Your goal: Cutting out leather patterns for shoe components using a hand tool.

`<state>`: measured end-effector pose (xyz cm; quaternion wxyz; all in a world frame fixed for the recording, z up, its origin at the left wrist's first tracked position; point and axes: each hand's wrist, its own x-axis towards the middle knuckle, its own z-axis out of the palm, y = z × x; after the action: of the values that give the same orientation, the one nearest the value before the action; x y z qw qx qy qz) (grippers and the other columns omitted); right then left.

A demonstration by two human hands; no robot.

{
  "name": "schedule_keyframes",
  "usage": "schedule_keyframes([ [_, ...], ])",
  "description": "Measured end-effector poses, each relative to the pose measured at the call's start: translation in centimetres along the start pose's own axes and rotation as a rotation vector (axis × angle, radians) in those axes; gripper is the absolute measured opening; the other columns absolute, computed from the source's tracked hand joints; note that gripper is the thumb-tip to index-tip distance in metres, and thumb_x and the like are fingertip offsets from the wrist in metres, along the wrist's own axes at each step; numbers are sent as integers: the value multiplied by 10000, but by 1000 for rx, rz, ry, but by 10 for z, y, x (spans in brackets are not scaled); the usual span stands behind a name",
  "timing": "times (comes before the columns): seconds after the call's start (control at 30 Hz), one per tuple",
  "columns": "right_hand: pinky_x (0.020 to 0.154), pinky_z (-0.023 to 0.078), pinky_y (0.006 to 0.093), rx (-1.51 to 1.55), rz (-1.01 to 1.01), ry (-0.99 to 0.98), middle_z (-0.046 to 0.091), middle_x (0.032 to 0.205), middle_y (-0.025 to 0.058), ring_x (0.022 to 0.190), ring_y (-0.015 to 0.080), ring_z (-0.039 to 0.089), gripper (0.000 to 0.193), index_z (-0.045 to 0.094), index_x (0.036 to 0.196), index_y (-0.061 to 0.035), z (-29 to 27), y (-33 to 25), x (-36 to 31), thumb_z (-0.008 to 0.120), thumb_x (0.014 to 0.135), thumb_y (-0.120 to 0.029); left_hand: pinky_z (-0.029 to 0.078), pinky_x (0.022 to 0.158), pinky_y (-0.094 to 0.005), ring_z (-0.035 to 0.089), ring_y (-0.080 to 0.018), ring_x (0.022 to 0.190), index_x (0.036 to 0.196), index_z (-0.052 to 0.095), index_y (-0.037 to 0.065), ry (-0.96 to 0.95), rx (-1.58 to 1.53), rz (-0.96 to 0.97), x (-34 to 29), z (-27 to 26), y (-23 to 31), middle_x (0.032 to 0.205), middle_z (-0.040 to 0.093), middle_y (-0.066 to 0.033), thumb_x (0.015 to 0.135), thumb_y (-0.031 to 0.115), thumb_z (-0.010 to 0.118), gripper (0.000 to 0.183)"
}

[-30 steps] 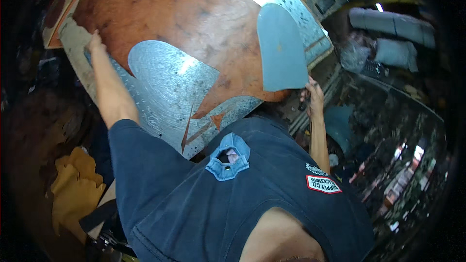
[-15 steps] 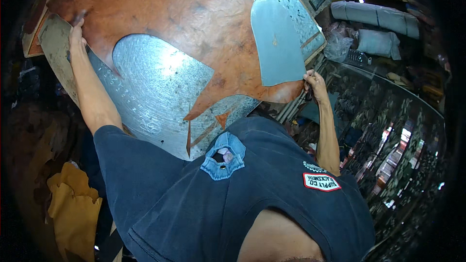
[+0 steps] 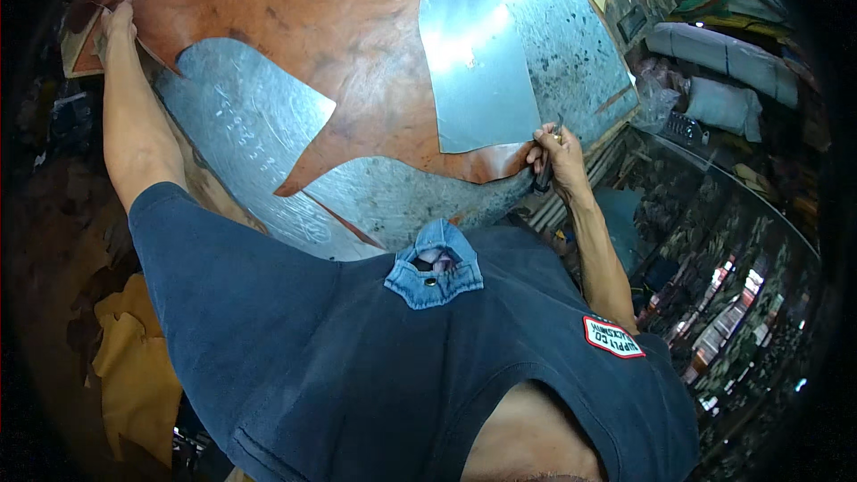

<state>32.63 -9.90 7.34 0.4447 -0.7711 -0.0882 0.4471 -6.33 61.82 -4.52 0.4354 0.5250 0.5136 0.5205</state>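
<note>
A large brown leather hide (image 3: pixel 259 0) lies over a metal-topped table (image 3: pixel 571 54), with curved pieces cut out of its near edge. On the hide's right part rests a grey arch-shaped flat template (image 3: pixel 478 62). My left hand (image 3: pixel 118 29) is closed on the hide's edge at the far left. My right hand (image 3: pixel 557 156) is closed around a slim dark-handled tool (image 3: pixel 542 178); its fingertips are at the hide's near right corner, beside the template's lower corner. The tool's working end is too small to make out.
A thin leather strip (image 3: pixel 344 219) lies on the metal near me. Wrapped white rolls (image 3: pixel 723 62) and a clear plastic bag (image 3: pixel 656 98) are off the table's right side. Yellow-tan leather (image 3: pixel 134 366) hangs at lower left. Small tools (image 3: pixel 625 0) sit at the far right.
The hide and the template on it have slid left across the metal, with both hands moving along. More bare metal shows on the right. My view has shifted slightly.
</note>
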Motion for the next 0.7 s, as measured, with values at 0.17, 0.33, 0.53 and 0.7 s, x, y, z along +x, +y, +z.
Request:
schedule_keyframes([
  [0.17, 466, 491, 256, 189, -104, 147, 613, 779, 69, 591, 157, 642, 210, 511, 1060, -38, -28, -9, -11, 624, 932, -158, 376, 1042, -480, 476, -395, 1246, 1356, 372, -52, 233, 1075, 240, -96, -2, 39, 1364, 439, -294, 830, 376, 665, 739],
  [0.33, 439, 463, 240, 239, -412, 331, 605, 725, 48, 500, 116, 563, 275, 561, 1128, -34, -126, -49, -20, 674, 898, -137, 449, 854, -608, 505, -436, 1150, 1244, 526, 87, -152, 1275, 786, -279, 85, 59, 1261, 526, -228, 940, 510, 465, 524],
  [0.53, 523, 384, 181, -344, -867, 405, 605, 770, -11, 572, 44, 495, 115, 680, 1021, -33, -136, -143, -50, 654, 919, -81, 197, 1132, -562, 288, -387, 1393, 1435, 386, 50, -649, 911, 679, -525, 175, 91, 1512, 322, -213, 929, 557, 453, 719],
  [0.7, 628, 410, 183, -497, -1096, 320, 613, 818, -32, 689, 23, 510, 130, 697, 1037, -35, -97, -185, -38, 650, 915, -35, 148, 1186, -506, 254, -324, 1433, 1452, 358, 52, -974, 678, 702, -677, 197, 133, 1528, 302, -198, 951, 563, 405, 717],
])
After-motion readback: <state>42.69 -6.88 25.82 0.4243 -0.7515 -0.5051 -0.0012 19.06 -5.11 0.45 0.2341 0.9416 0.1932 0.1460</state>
